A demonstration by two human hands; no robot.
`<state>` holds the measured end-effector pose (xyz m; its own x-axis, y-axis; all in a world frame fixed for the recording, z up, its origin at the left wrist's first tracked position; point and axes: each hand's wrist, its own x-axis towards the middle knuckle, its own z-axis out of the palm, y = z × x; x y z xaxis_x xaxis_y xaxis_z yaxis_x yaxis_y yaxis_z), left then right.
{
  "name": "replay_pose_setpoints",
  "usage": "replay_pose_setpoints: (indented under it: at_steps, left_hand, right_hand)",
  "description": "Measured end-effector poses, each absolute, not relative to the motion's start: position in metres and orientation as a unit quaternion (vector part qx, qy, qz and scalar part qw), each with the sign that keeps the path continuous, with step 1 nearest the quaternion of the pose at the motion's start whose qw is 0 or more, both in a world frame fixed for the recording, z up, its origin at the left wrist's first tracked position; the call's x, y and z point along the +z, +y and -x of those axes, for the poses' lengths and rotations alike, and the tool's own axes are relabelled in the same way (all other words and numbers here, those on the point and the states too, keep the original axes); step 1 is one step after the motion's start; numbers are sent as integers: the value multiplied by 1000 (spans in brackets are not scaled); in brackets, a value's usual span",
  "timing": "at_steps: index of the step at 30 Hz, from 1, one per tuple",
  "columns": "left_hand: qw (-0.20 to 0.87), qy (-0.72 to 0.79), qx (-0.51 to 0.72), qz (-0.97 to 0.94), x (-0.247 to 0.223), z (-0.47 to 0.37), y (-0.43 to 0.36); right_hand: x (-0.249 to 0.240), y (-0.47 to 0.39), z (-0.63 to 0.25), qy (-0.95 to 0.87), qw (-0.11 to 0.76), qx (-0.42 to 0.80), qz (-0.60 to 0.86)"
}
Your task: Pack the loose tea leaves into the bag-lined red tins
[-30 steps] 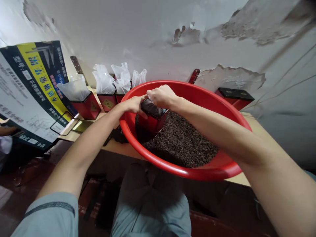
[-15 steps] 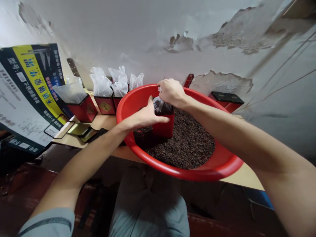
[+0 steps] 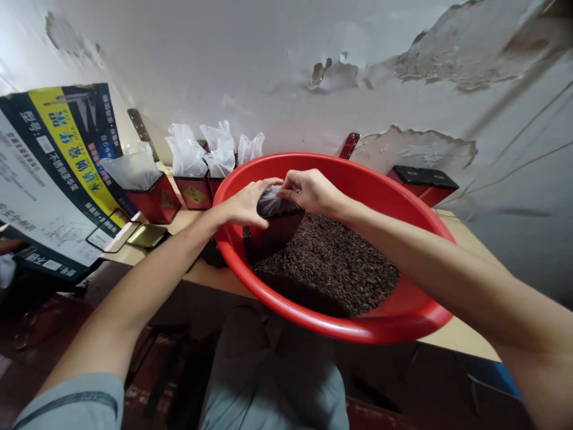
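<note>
A dark red tin [image 3: 278,230] stands in the large red basin [image 3: 308,322], on dark loose leaves [image 3: 347,257] that look like tea. A clear plastic bag [image 3: 271,205] with dark contents lines the tin and shows at its top. My left hand [image 3: 249,204] grips the tin's upper left side, thumb on the near edge and fingers on the far one. Just right of it, my right hand [image 3: 312,190] pinches the top of the bag between thumb and fingers, low over the tin's opening.
Several red tins with plastic bags, including one with a yellow label [image 3: 193,194], stand left of the basin. A gold lid [image 3: 147,235] lies on the wooden table [image 3: 474,239]. Two dark-topped tins [image 3: 423,178] sit behind right. A printed cardboard box [image 3: 58,173] stands left.
The bag's gathered top has gone down closer to the tin. My right hand has lowered with it, and my left hand has shifted higher up the tin. The view has moved slightly.
</note>
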<state>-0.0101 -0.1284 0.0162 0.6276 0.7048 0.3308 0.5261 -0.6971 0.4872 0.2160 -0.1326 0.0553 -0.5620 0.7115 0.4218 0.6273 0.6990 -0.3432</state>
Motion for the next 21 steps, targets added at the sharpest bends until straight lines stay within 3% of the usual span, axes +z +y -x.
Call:
replay_pose_setpoints:
  at_steps: [4,7,12,16,21]
  left_hand:
    - [162,356,149,-908,6,24,-127]
    - [82,378,122,-914,3,24,-137]
    - [16,409,77,-909,9,24,-155]
    - [35,413,110,-903,4,26,-152]
    - [46,393,196,-897,-7,25,-141]
  right_hand:
    - [15,-116,-227,-915,256,125,286]
    - [-9,-108,-222,-918,294,95,250]
    - [-20,-108,-207,-919,292,79,253]
    - [-14,-110,-210,-946,236,95,203]
    - [-15,-110,-216,-948,211,12,236]
